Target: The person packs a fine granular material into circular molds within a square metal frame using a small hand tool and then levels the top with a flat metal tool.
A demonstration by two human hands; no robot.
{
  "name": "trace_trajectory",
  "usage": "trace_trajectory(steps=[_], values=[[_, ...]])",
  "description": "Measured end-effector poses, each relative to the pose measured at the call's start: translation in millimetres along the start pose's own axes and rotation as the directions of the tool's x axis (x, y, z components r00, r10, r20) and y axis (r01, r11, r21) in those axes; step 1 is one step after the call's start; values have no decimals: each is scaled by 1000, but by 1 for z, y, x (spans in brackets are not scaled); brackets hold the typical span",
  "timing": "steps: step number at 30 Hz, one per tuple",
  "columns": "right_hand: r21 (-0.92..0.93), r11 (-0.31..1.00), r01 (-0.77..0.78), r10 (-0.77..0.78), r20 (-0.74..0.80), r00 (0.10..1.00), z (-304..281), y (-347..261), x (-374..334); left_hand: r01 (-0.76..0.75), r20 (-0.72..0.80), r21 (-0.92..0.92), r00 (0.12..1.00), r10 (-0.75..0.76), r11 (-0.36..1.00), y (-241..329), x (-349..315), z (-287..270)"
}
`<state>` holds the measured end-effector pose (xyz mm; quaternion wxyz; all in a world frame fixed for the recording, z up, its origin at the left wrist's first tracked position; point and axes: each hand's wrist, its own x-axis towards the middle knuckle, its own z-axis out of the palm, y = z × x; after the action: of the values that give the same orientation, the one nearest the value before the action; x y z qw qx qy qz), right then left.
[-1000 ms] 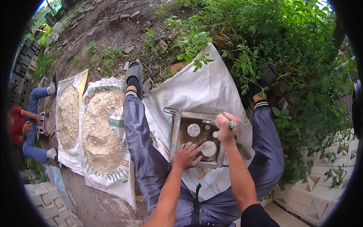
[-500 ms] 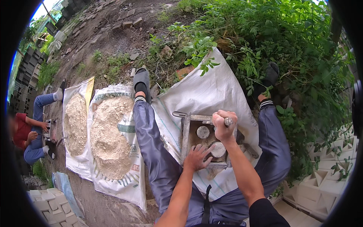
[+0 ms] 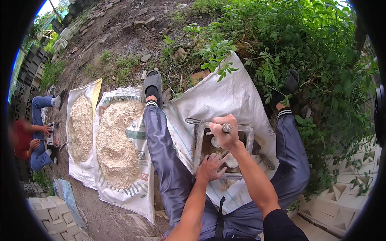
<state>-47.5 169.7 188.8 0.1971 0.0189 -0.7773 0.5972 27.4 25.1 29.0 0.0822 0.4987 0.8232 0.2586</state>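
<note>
A square metal mould frame (image 3: 198,150) lies on a white woven sack (image 3: 241,92) between my legs, with two round grey discs inside. My right hand (image 3: 226,134) is closed round a thick grey rod (image 3: 227,127) whose rounded end sticks out of the fist, above the upper part of the mould. The rod's lower end is mostly hidden behind the hand. My left hand (image 3: 210,168) lies with fingers spread over the mould's near left part, its fingertips at the nearer disc (image 3: 232,161). The hand and right forearm partly cover both discs.
Left of my leg, two opened sacks hold heaps of pale, crumbly powder (image 3: 116,148) (image 3: 80,128). Farther left a person in a red shirt (image 3: 23,138) sits at a similar mould (image 3: 55,134). Green plants (image 3: 313,60) crowd the upper right; pale patterned blocks (image 3: 341,188) stand lower right.
My right hand has moved left with the rod, from the mould's right part to over its upper middle, now covering part of the farther disc. My left hand has stayed about where it was.
</note>
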Motion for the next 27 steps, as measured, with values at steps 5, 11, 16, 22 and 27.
trace_trajectory(steps=[5,11,16,22,27], values=[[-8,998,-62,62,147,987,-1,29,10,-4,33,-18,999,5,1000,11,3,-3],[82,973,-214,188,254,949,-19,25,15,-1,58,16,998,0,1000,14,8,-5],[-1,984,-180,163,427,889,5,11,23,22,64,-28,998,-20,999,13,2,-3],[-33,997,76,-49,502,864,17,34,2,27,60,-41,998,-25,999,12,8,2],[-12,990,-141,141,3,990,22,23,-21,84,-205,120,977,-58,989,-1,-12,20]])
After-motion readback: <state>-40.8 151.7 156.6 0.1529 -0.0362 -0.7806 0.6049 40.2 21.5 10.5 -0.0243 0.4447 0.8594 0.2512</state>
